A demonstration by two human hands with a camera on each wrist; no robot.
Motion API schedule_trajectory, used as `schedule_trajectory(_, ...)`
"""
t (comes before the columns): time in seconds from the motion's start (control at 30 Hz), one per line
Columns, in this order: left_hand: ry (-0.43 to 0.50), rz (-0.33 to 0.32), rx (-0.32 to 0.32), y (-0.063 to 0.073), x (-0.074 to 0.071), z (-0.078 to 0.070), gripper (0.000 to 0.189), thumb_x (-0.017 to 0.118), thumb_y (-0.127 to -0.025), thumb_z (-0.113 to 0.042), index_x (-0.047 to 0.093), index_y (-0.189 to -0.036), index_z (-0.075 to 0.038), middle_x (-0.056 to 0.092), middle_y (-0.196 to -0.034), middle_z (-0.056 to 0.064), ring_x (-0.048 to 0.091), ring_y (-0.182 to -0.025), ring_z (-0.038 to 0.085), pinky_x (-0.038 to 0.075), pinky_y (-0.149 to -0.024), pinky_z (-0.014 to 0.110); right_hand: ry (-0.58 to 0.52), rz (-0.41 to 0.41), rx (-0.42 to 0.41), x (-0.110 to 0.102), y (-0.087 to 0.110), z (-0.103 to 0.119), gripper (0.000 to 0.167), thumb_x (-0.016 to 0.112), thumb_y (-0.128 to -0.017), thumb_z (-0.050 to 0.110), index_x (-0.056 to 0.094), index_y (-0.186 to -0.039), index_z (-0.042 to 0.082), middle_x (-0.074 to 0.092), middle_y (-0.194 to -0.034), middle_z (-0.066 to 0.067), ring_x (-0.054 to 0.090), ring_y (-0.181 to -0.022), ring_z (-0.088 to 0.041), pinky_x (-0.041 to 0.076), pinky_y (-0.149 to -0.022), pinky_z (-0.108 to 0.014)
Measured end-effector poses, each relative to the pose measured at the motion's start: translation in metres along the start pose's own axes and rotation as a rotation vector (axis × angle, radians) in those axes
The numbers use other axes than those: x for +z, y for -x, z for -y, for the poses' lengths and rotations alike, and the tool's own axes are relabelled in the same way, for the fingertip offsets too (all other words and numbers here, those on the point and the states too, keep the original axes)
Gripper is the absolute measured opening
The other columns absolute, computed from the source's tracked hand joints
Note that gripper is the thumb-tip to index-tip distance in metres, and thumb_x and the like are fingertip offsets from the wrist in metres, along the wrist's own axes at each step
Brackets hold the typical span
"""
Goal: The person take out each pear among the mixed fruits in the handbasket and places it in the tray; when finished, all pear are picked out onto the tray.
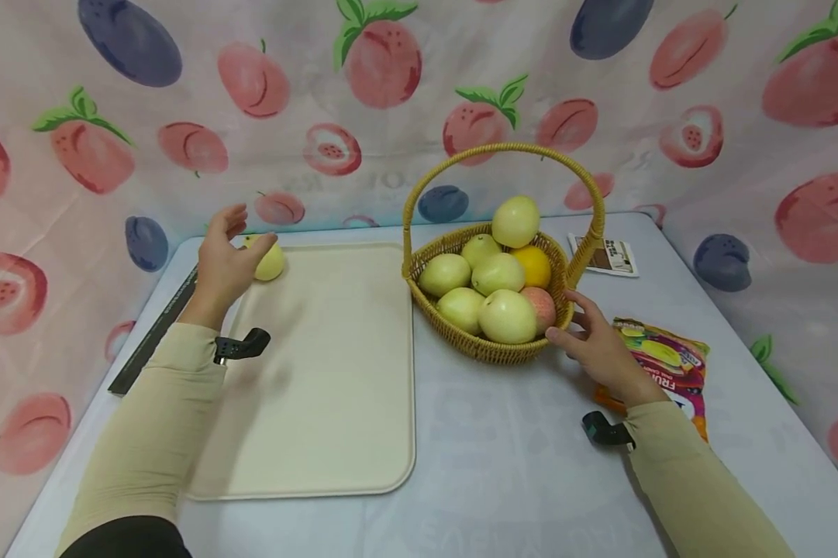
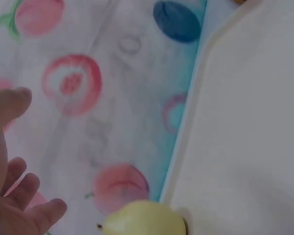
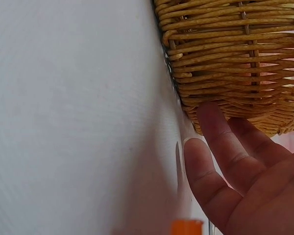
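A yellow pear (image 1: 270,263) lies at the far left corner of a cream tray (image 1: 321,372); in the left wrist view the pear (image 2: 144,220) shows its stem. My left hand (image 1: 225,260) hovers beside and partly in front of it, fingers spread apart and holding nothing. To the right stands a wicker basket (image 1: 488,353) with a tall arched handle, filled with several pale green fruits (image 1: 508,316), an orange (image 1: 532,266) and a reddish peach-like fruit (image 1: 540,308). My right hand (image 1: 596,341) rests against the basket's right side, its fingers (image 3: 220,132) extended along the wicker.
A colourful fruit candy bag (image 1: 663,364) lies under and beside my right forearm. Behind the basket is a small brown and white packet (image 1: 614,257). A long black strip (image 1: 156,329) runs along the tray's left side. Fruit-printed cloth (image 1: 293,101) hangs behind the table.
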State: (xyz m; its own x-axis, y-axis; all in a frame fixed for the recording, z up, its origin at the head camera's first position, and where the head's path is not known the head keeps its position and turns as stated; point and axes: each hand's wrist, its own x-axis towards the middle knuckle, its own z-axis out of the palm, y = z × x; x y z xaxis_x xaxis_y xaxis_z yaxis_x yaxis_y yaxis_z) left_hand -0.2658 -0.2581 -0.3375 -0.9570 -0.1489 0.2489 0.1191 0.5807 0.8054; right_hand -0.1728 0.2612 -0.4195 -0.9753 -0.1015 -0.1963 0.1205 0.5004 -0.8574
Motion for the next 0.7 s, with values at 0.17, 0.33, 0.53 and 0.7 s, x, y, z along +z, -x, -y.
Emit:
schedule_trajectory(0.17,0.041,0.032,0.080,0.016,0.005,-0.022,0.073,0.072,-0.094,-0.028,0.035,-0.154,-0.011,0.041,-0.152,0.010,0.039,-0.138,0.024,0.039,-0.108,0.049,-0.005,0.003,-0.008,0.000,-0.001,0.000,0.091,0.062,-0.097,0.049,0.004,-0.163,0.023,0.021,-0.158,-0.032,0.047,-0.127,-0.048,0.046,-0.097,-0.056)
schedule_trajectory(0.33,0.082,0.071,0.158,0.032,0.010,-0.040,0.071,0.074,-0.092,-0.018,0.037,-0.152,-0.006,0.042,-0.150,0.010,0.040,-0.137,0.024,0.042,-0.106,0.050,0.005,0.004,-0.007,0.000,-0.003,0.001,0.091,0.063,-0.097,0.050,0.005,-0.163,0.025,0.021,-0.159,-0.030,0.048,-0.126,-0.046,0.048,-0.095,-0.054)
schedule_trajectory(0.53,0.129,0.213,0.207,0.048,0.025,-0.056,0.069,0.075,-0.091,-0.014,0.041,-0.150,-0.006,0.044,-0.150,0.009,0.041,-0.138,0.025,0.043,-0.104,0.050,0.004,-0.001,-0.013,-0.001,-0.003,0.001,0.092,0.063,-0.097,0.049,0.004,-0.163,0.024,0.021,-0.158,-0.032,0.047,-0.127,-0.048,0.048,-0.095,-0.054)
schedule_trajectory(0.7,0.130,0.321,0.235,0.062,0.046,-0.065,0.068,0.075,-0.091,-0.013,0.042,-0.149,-0.003,0.042,-0.151,0.013,0.038,-0.140,0.028,0.044,-0.104,0.049,0.008,0.000,-0.006,-0.001,-0.001,0.001,0.092,0.062,-0.097,0.050,0.004,-0.163,0.022,0.021,-0.158,-0.032,0.047,-0.127,-0.048,0.048,-0.095,-0.053)
